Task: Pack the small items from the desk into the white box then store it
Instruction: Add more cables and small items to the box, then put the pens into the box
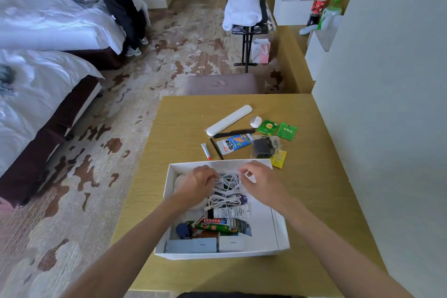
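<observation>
On the near part of the wooden desk (183,113) stands the white box (281,232), open at the top, its long axis running from the person out toward the far edge and turned a little to the left. Both hands are inside its far end. The left hand (196,184) has its fingers curled into the loops of a coiled white cable (227,182), and the right hand (260,182) pinches a white piece at the coil's right side, which looks like the cable's end, so both hands grip it.

Nearer in the box lie a second cable coil (223,201), a white tube (228,212) and a green and red tube (217,226), both lying crosswise, a dark blue round item (183,230), and a grey carton (193,245) beside a white carton (232,244) against the near wall.

Beyond the box, items are still out on the desk. A long white case (228,120) points from near left to far right, with a black comb (234,132) just beside it. A small tube with a red cap (205,151) and a thin black stick (216,149) lie side by side, pointing toward the box. Next to them are a blue and white sachet (235,144), a black charger in a clear bag (264,147), a yellow sachet (278,159) touching the box's far right corner, two green sachets (267,127) and a small white oval item (255,121).

A padded stool (220,84) sits at the desk's far edge.
</observation>
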The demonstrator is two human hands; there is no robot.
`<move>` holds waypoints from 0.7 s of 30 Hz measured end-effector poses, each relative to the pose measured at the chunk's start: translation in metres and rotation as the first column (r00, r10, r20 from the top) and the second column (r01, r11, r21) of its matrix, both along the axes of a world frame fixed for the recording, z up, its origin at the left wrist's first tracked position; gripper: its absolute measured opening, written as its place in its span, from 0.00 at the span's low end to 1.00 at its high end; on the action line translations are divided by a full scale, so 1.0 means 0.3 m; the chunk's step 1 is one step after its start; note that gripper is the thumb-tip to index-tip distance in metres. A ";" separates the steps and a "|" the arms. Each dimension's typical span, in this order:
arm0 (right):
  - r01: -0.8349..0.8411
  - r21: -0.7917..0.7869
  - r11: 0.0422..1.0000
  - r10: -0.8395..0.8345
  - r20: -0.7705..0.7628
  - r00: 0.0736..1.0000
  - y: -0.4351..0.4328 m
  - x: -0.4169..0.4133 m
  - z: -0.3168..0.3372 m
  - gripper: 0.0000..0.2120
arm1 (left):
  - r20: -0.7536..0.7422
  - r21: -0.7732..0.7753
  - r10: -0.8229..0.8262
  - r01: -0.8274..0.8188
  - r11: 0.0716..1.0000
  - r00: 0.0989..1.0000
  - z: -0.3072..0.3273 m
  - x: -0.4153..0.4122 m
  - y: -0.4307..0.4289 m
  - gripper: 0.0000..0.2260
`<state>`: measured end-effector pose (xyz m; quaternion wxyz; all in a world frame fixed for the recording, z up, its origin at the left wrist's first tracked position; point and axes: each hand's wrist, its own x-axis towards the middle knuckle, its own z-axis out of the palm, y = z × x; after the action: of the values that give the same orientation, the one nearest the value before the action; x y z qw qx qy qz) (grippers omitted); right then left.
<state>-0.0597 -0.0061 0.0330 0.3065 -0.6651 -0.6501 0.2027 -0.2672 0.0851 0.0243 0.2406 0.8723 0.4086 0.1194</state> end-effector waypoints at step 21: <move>0.044 -0.349 0.936 -0.005 0.111 0.994 0.564 -0.014 -0.095 0.10 | -0.518 -0.066 -0.241 0.243 0.968 0.820 -0.013 0.086 0.533 0.15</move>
<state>-0.0640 0.1630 0.0044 0.1499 -0.7270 -0.6110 0.2751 -0.2415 0.2449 0.0203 0.1323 0.9169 0.3443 -0.1527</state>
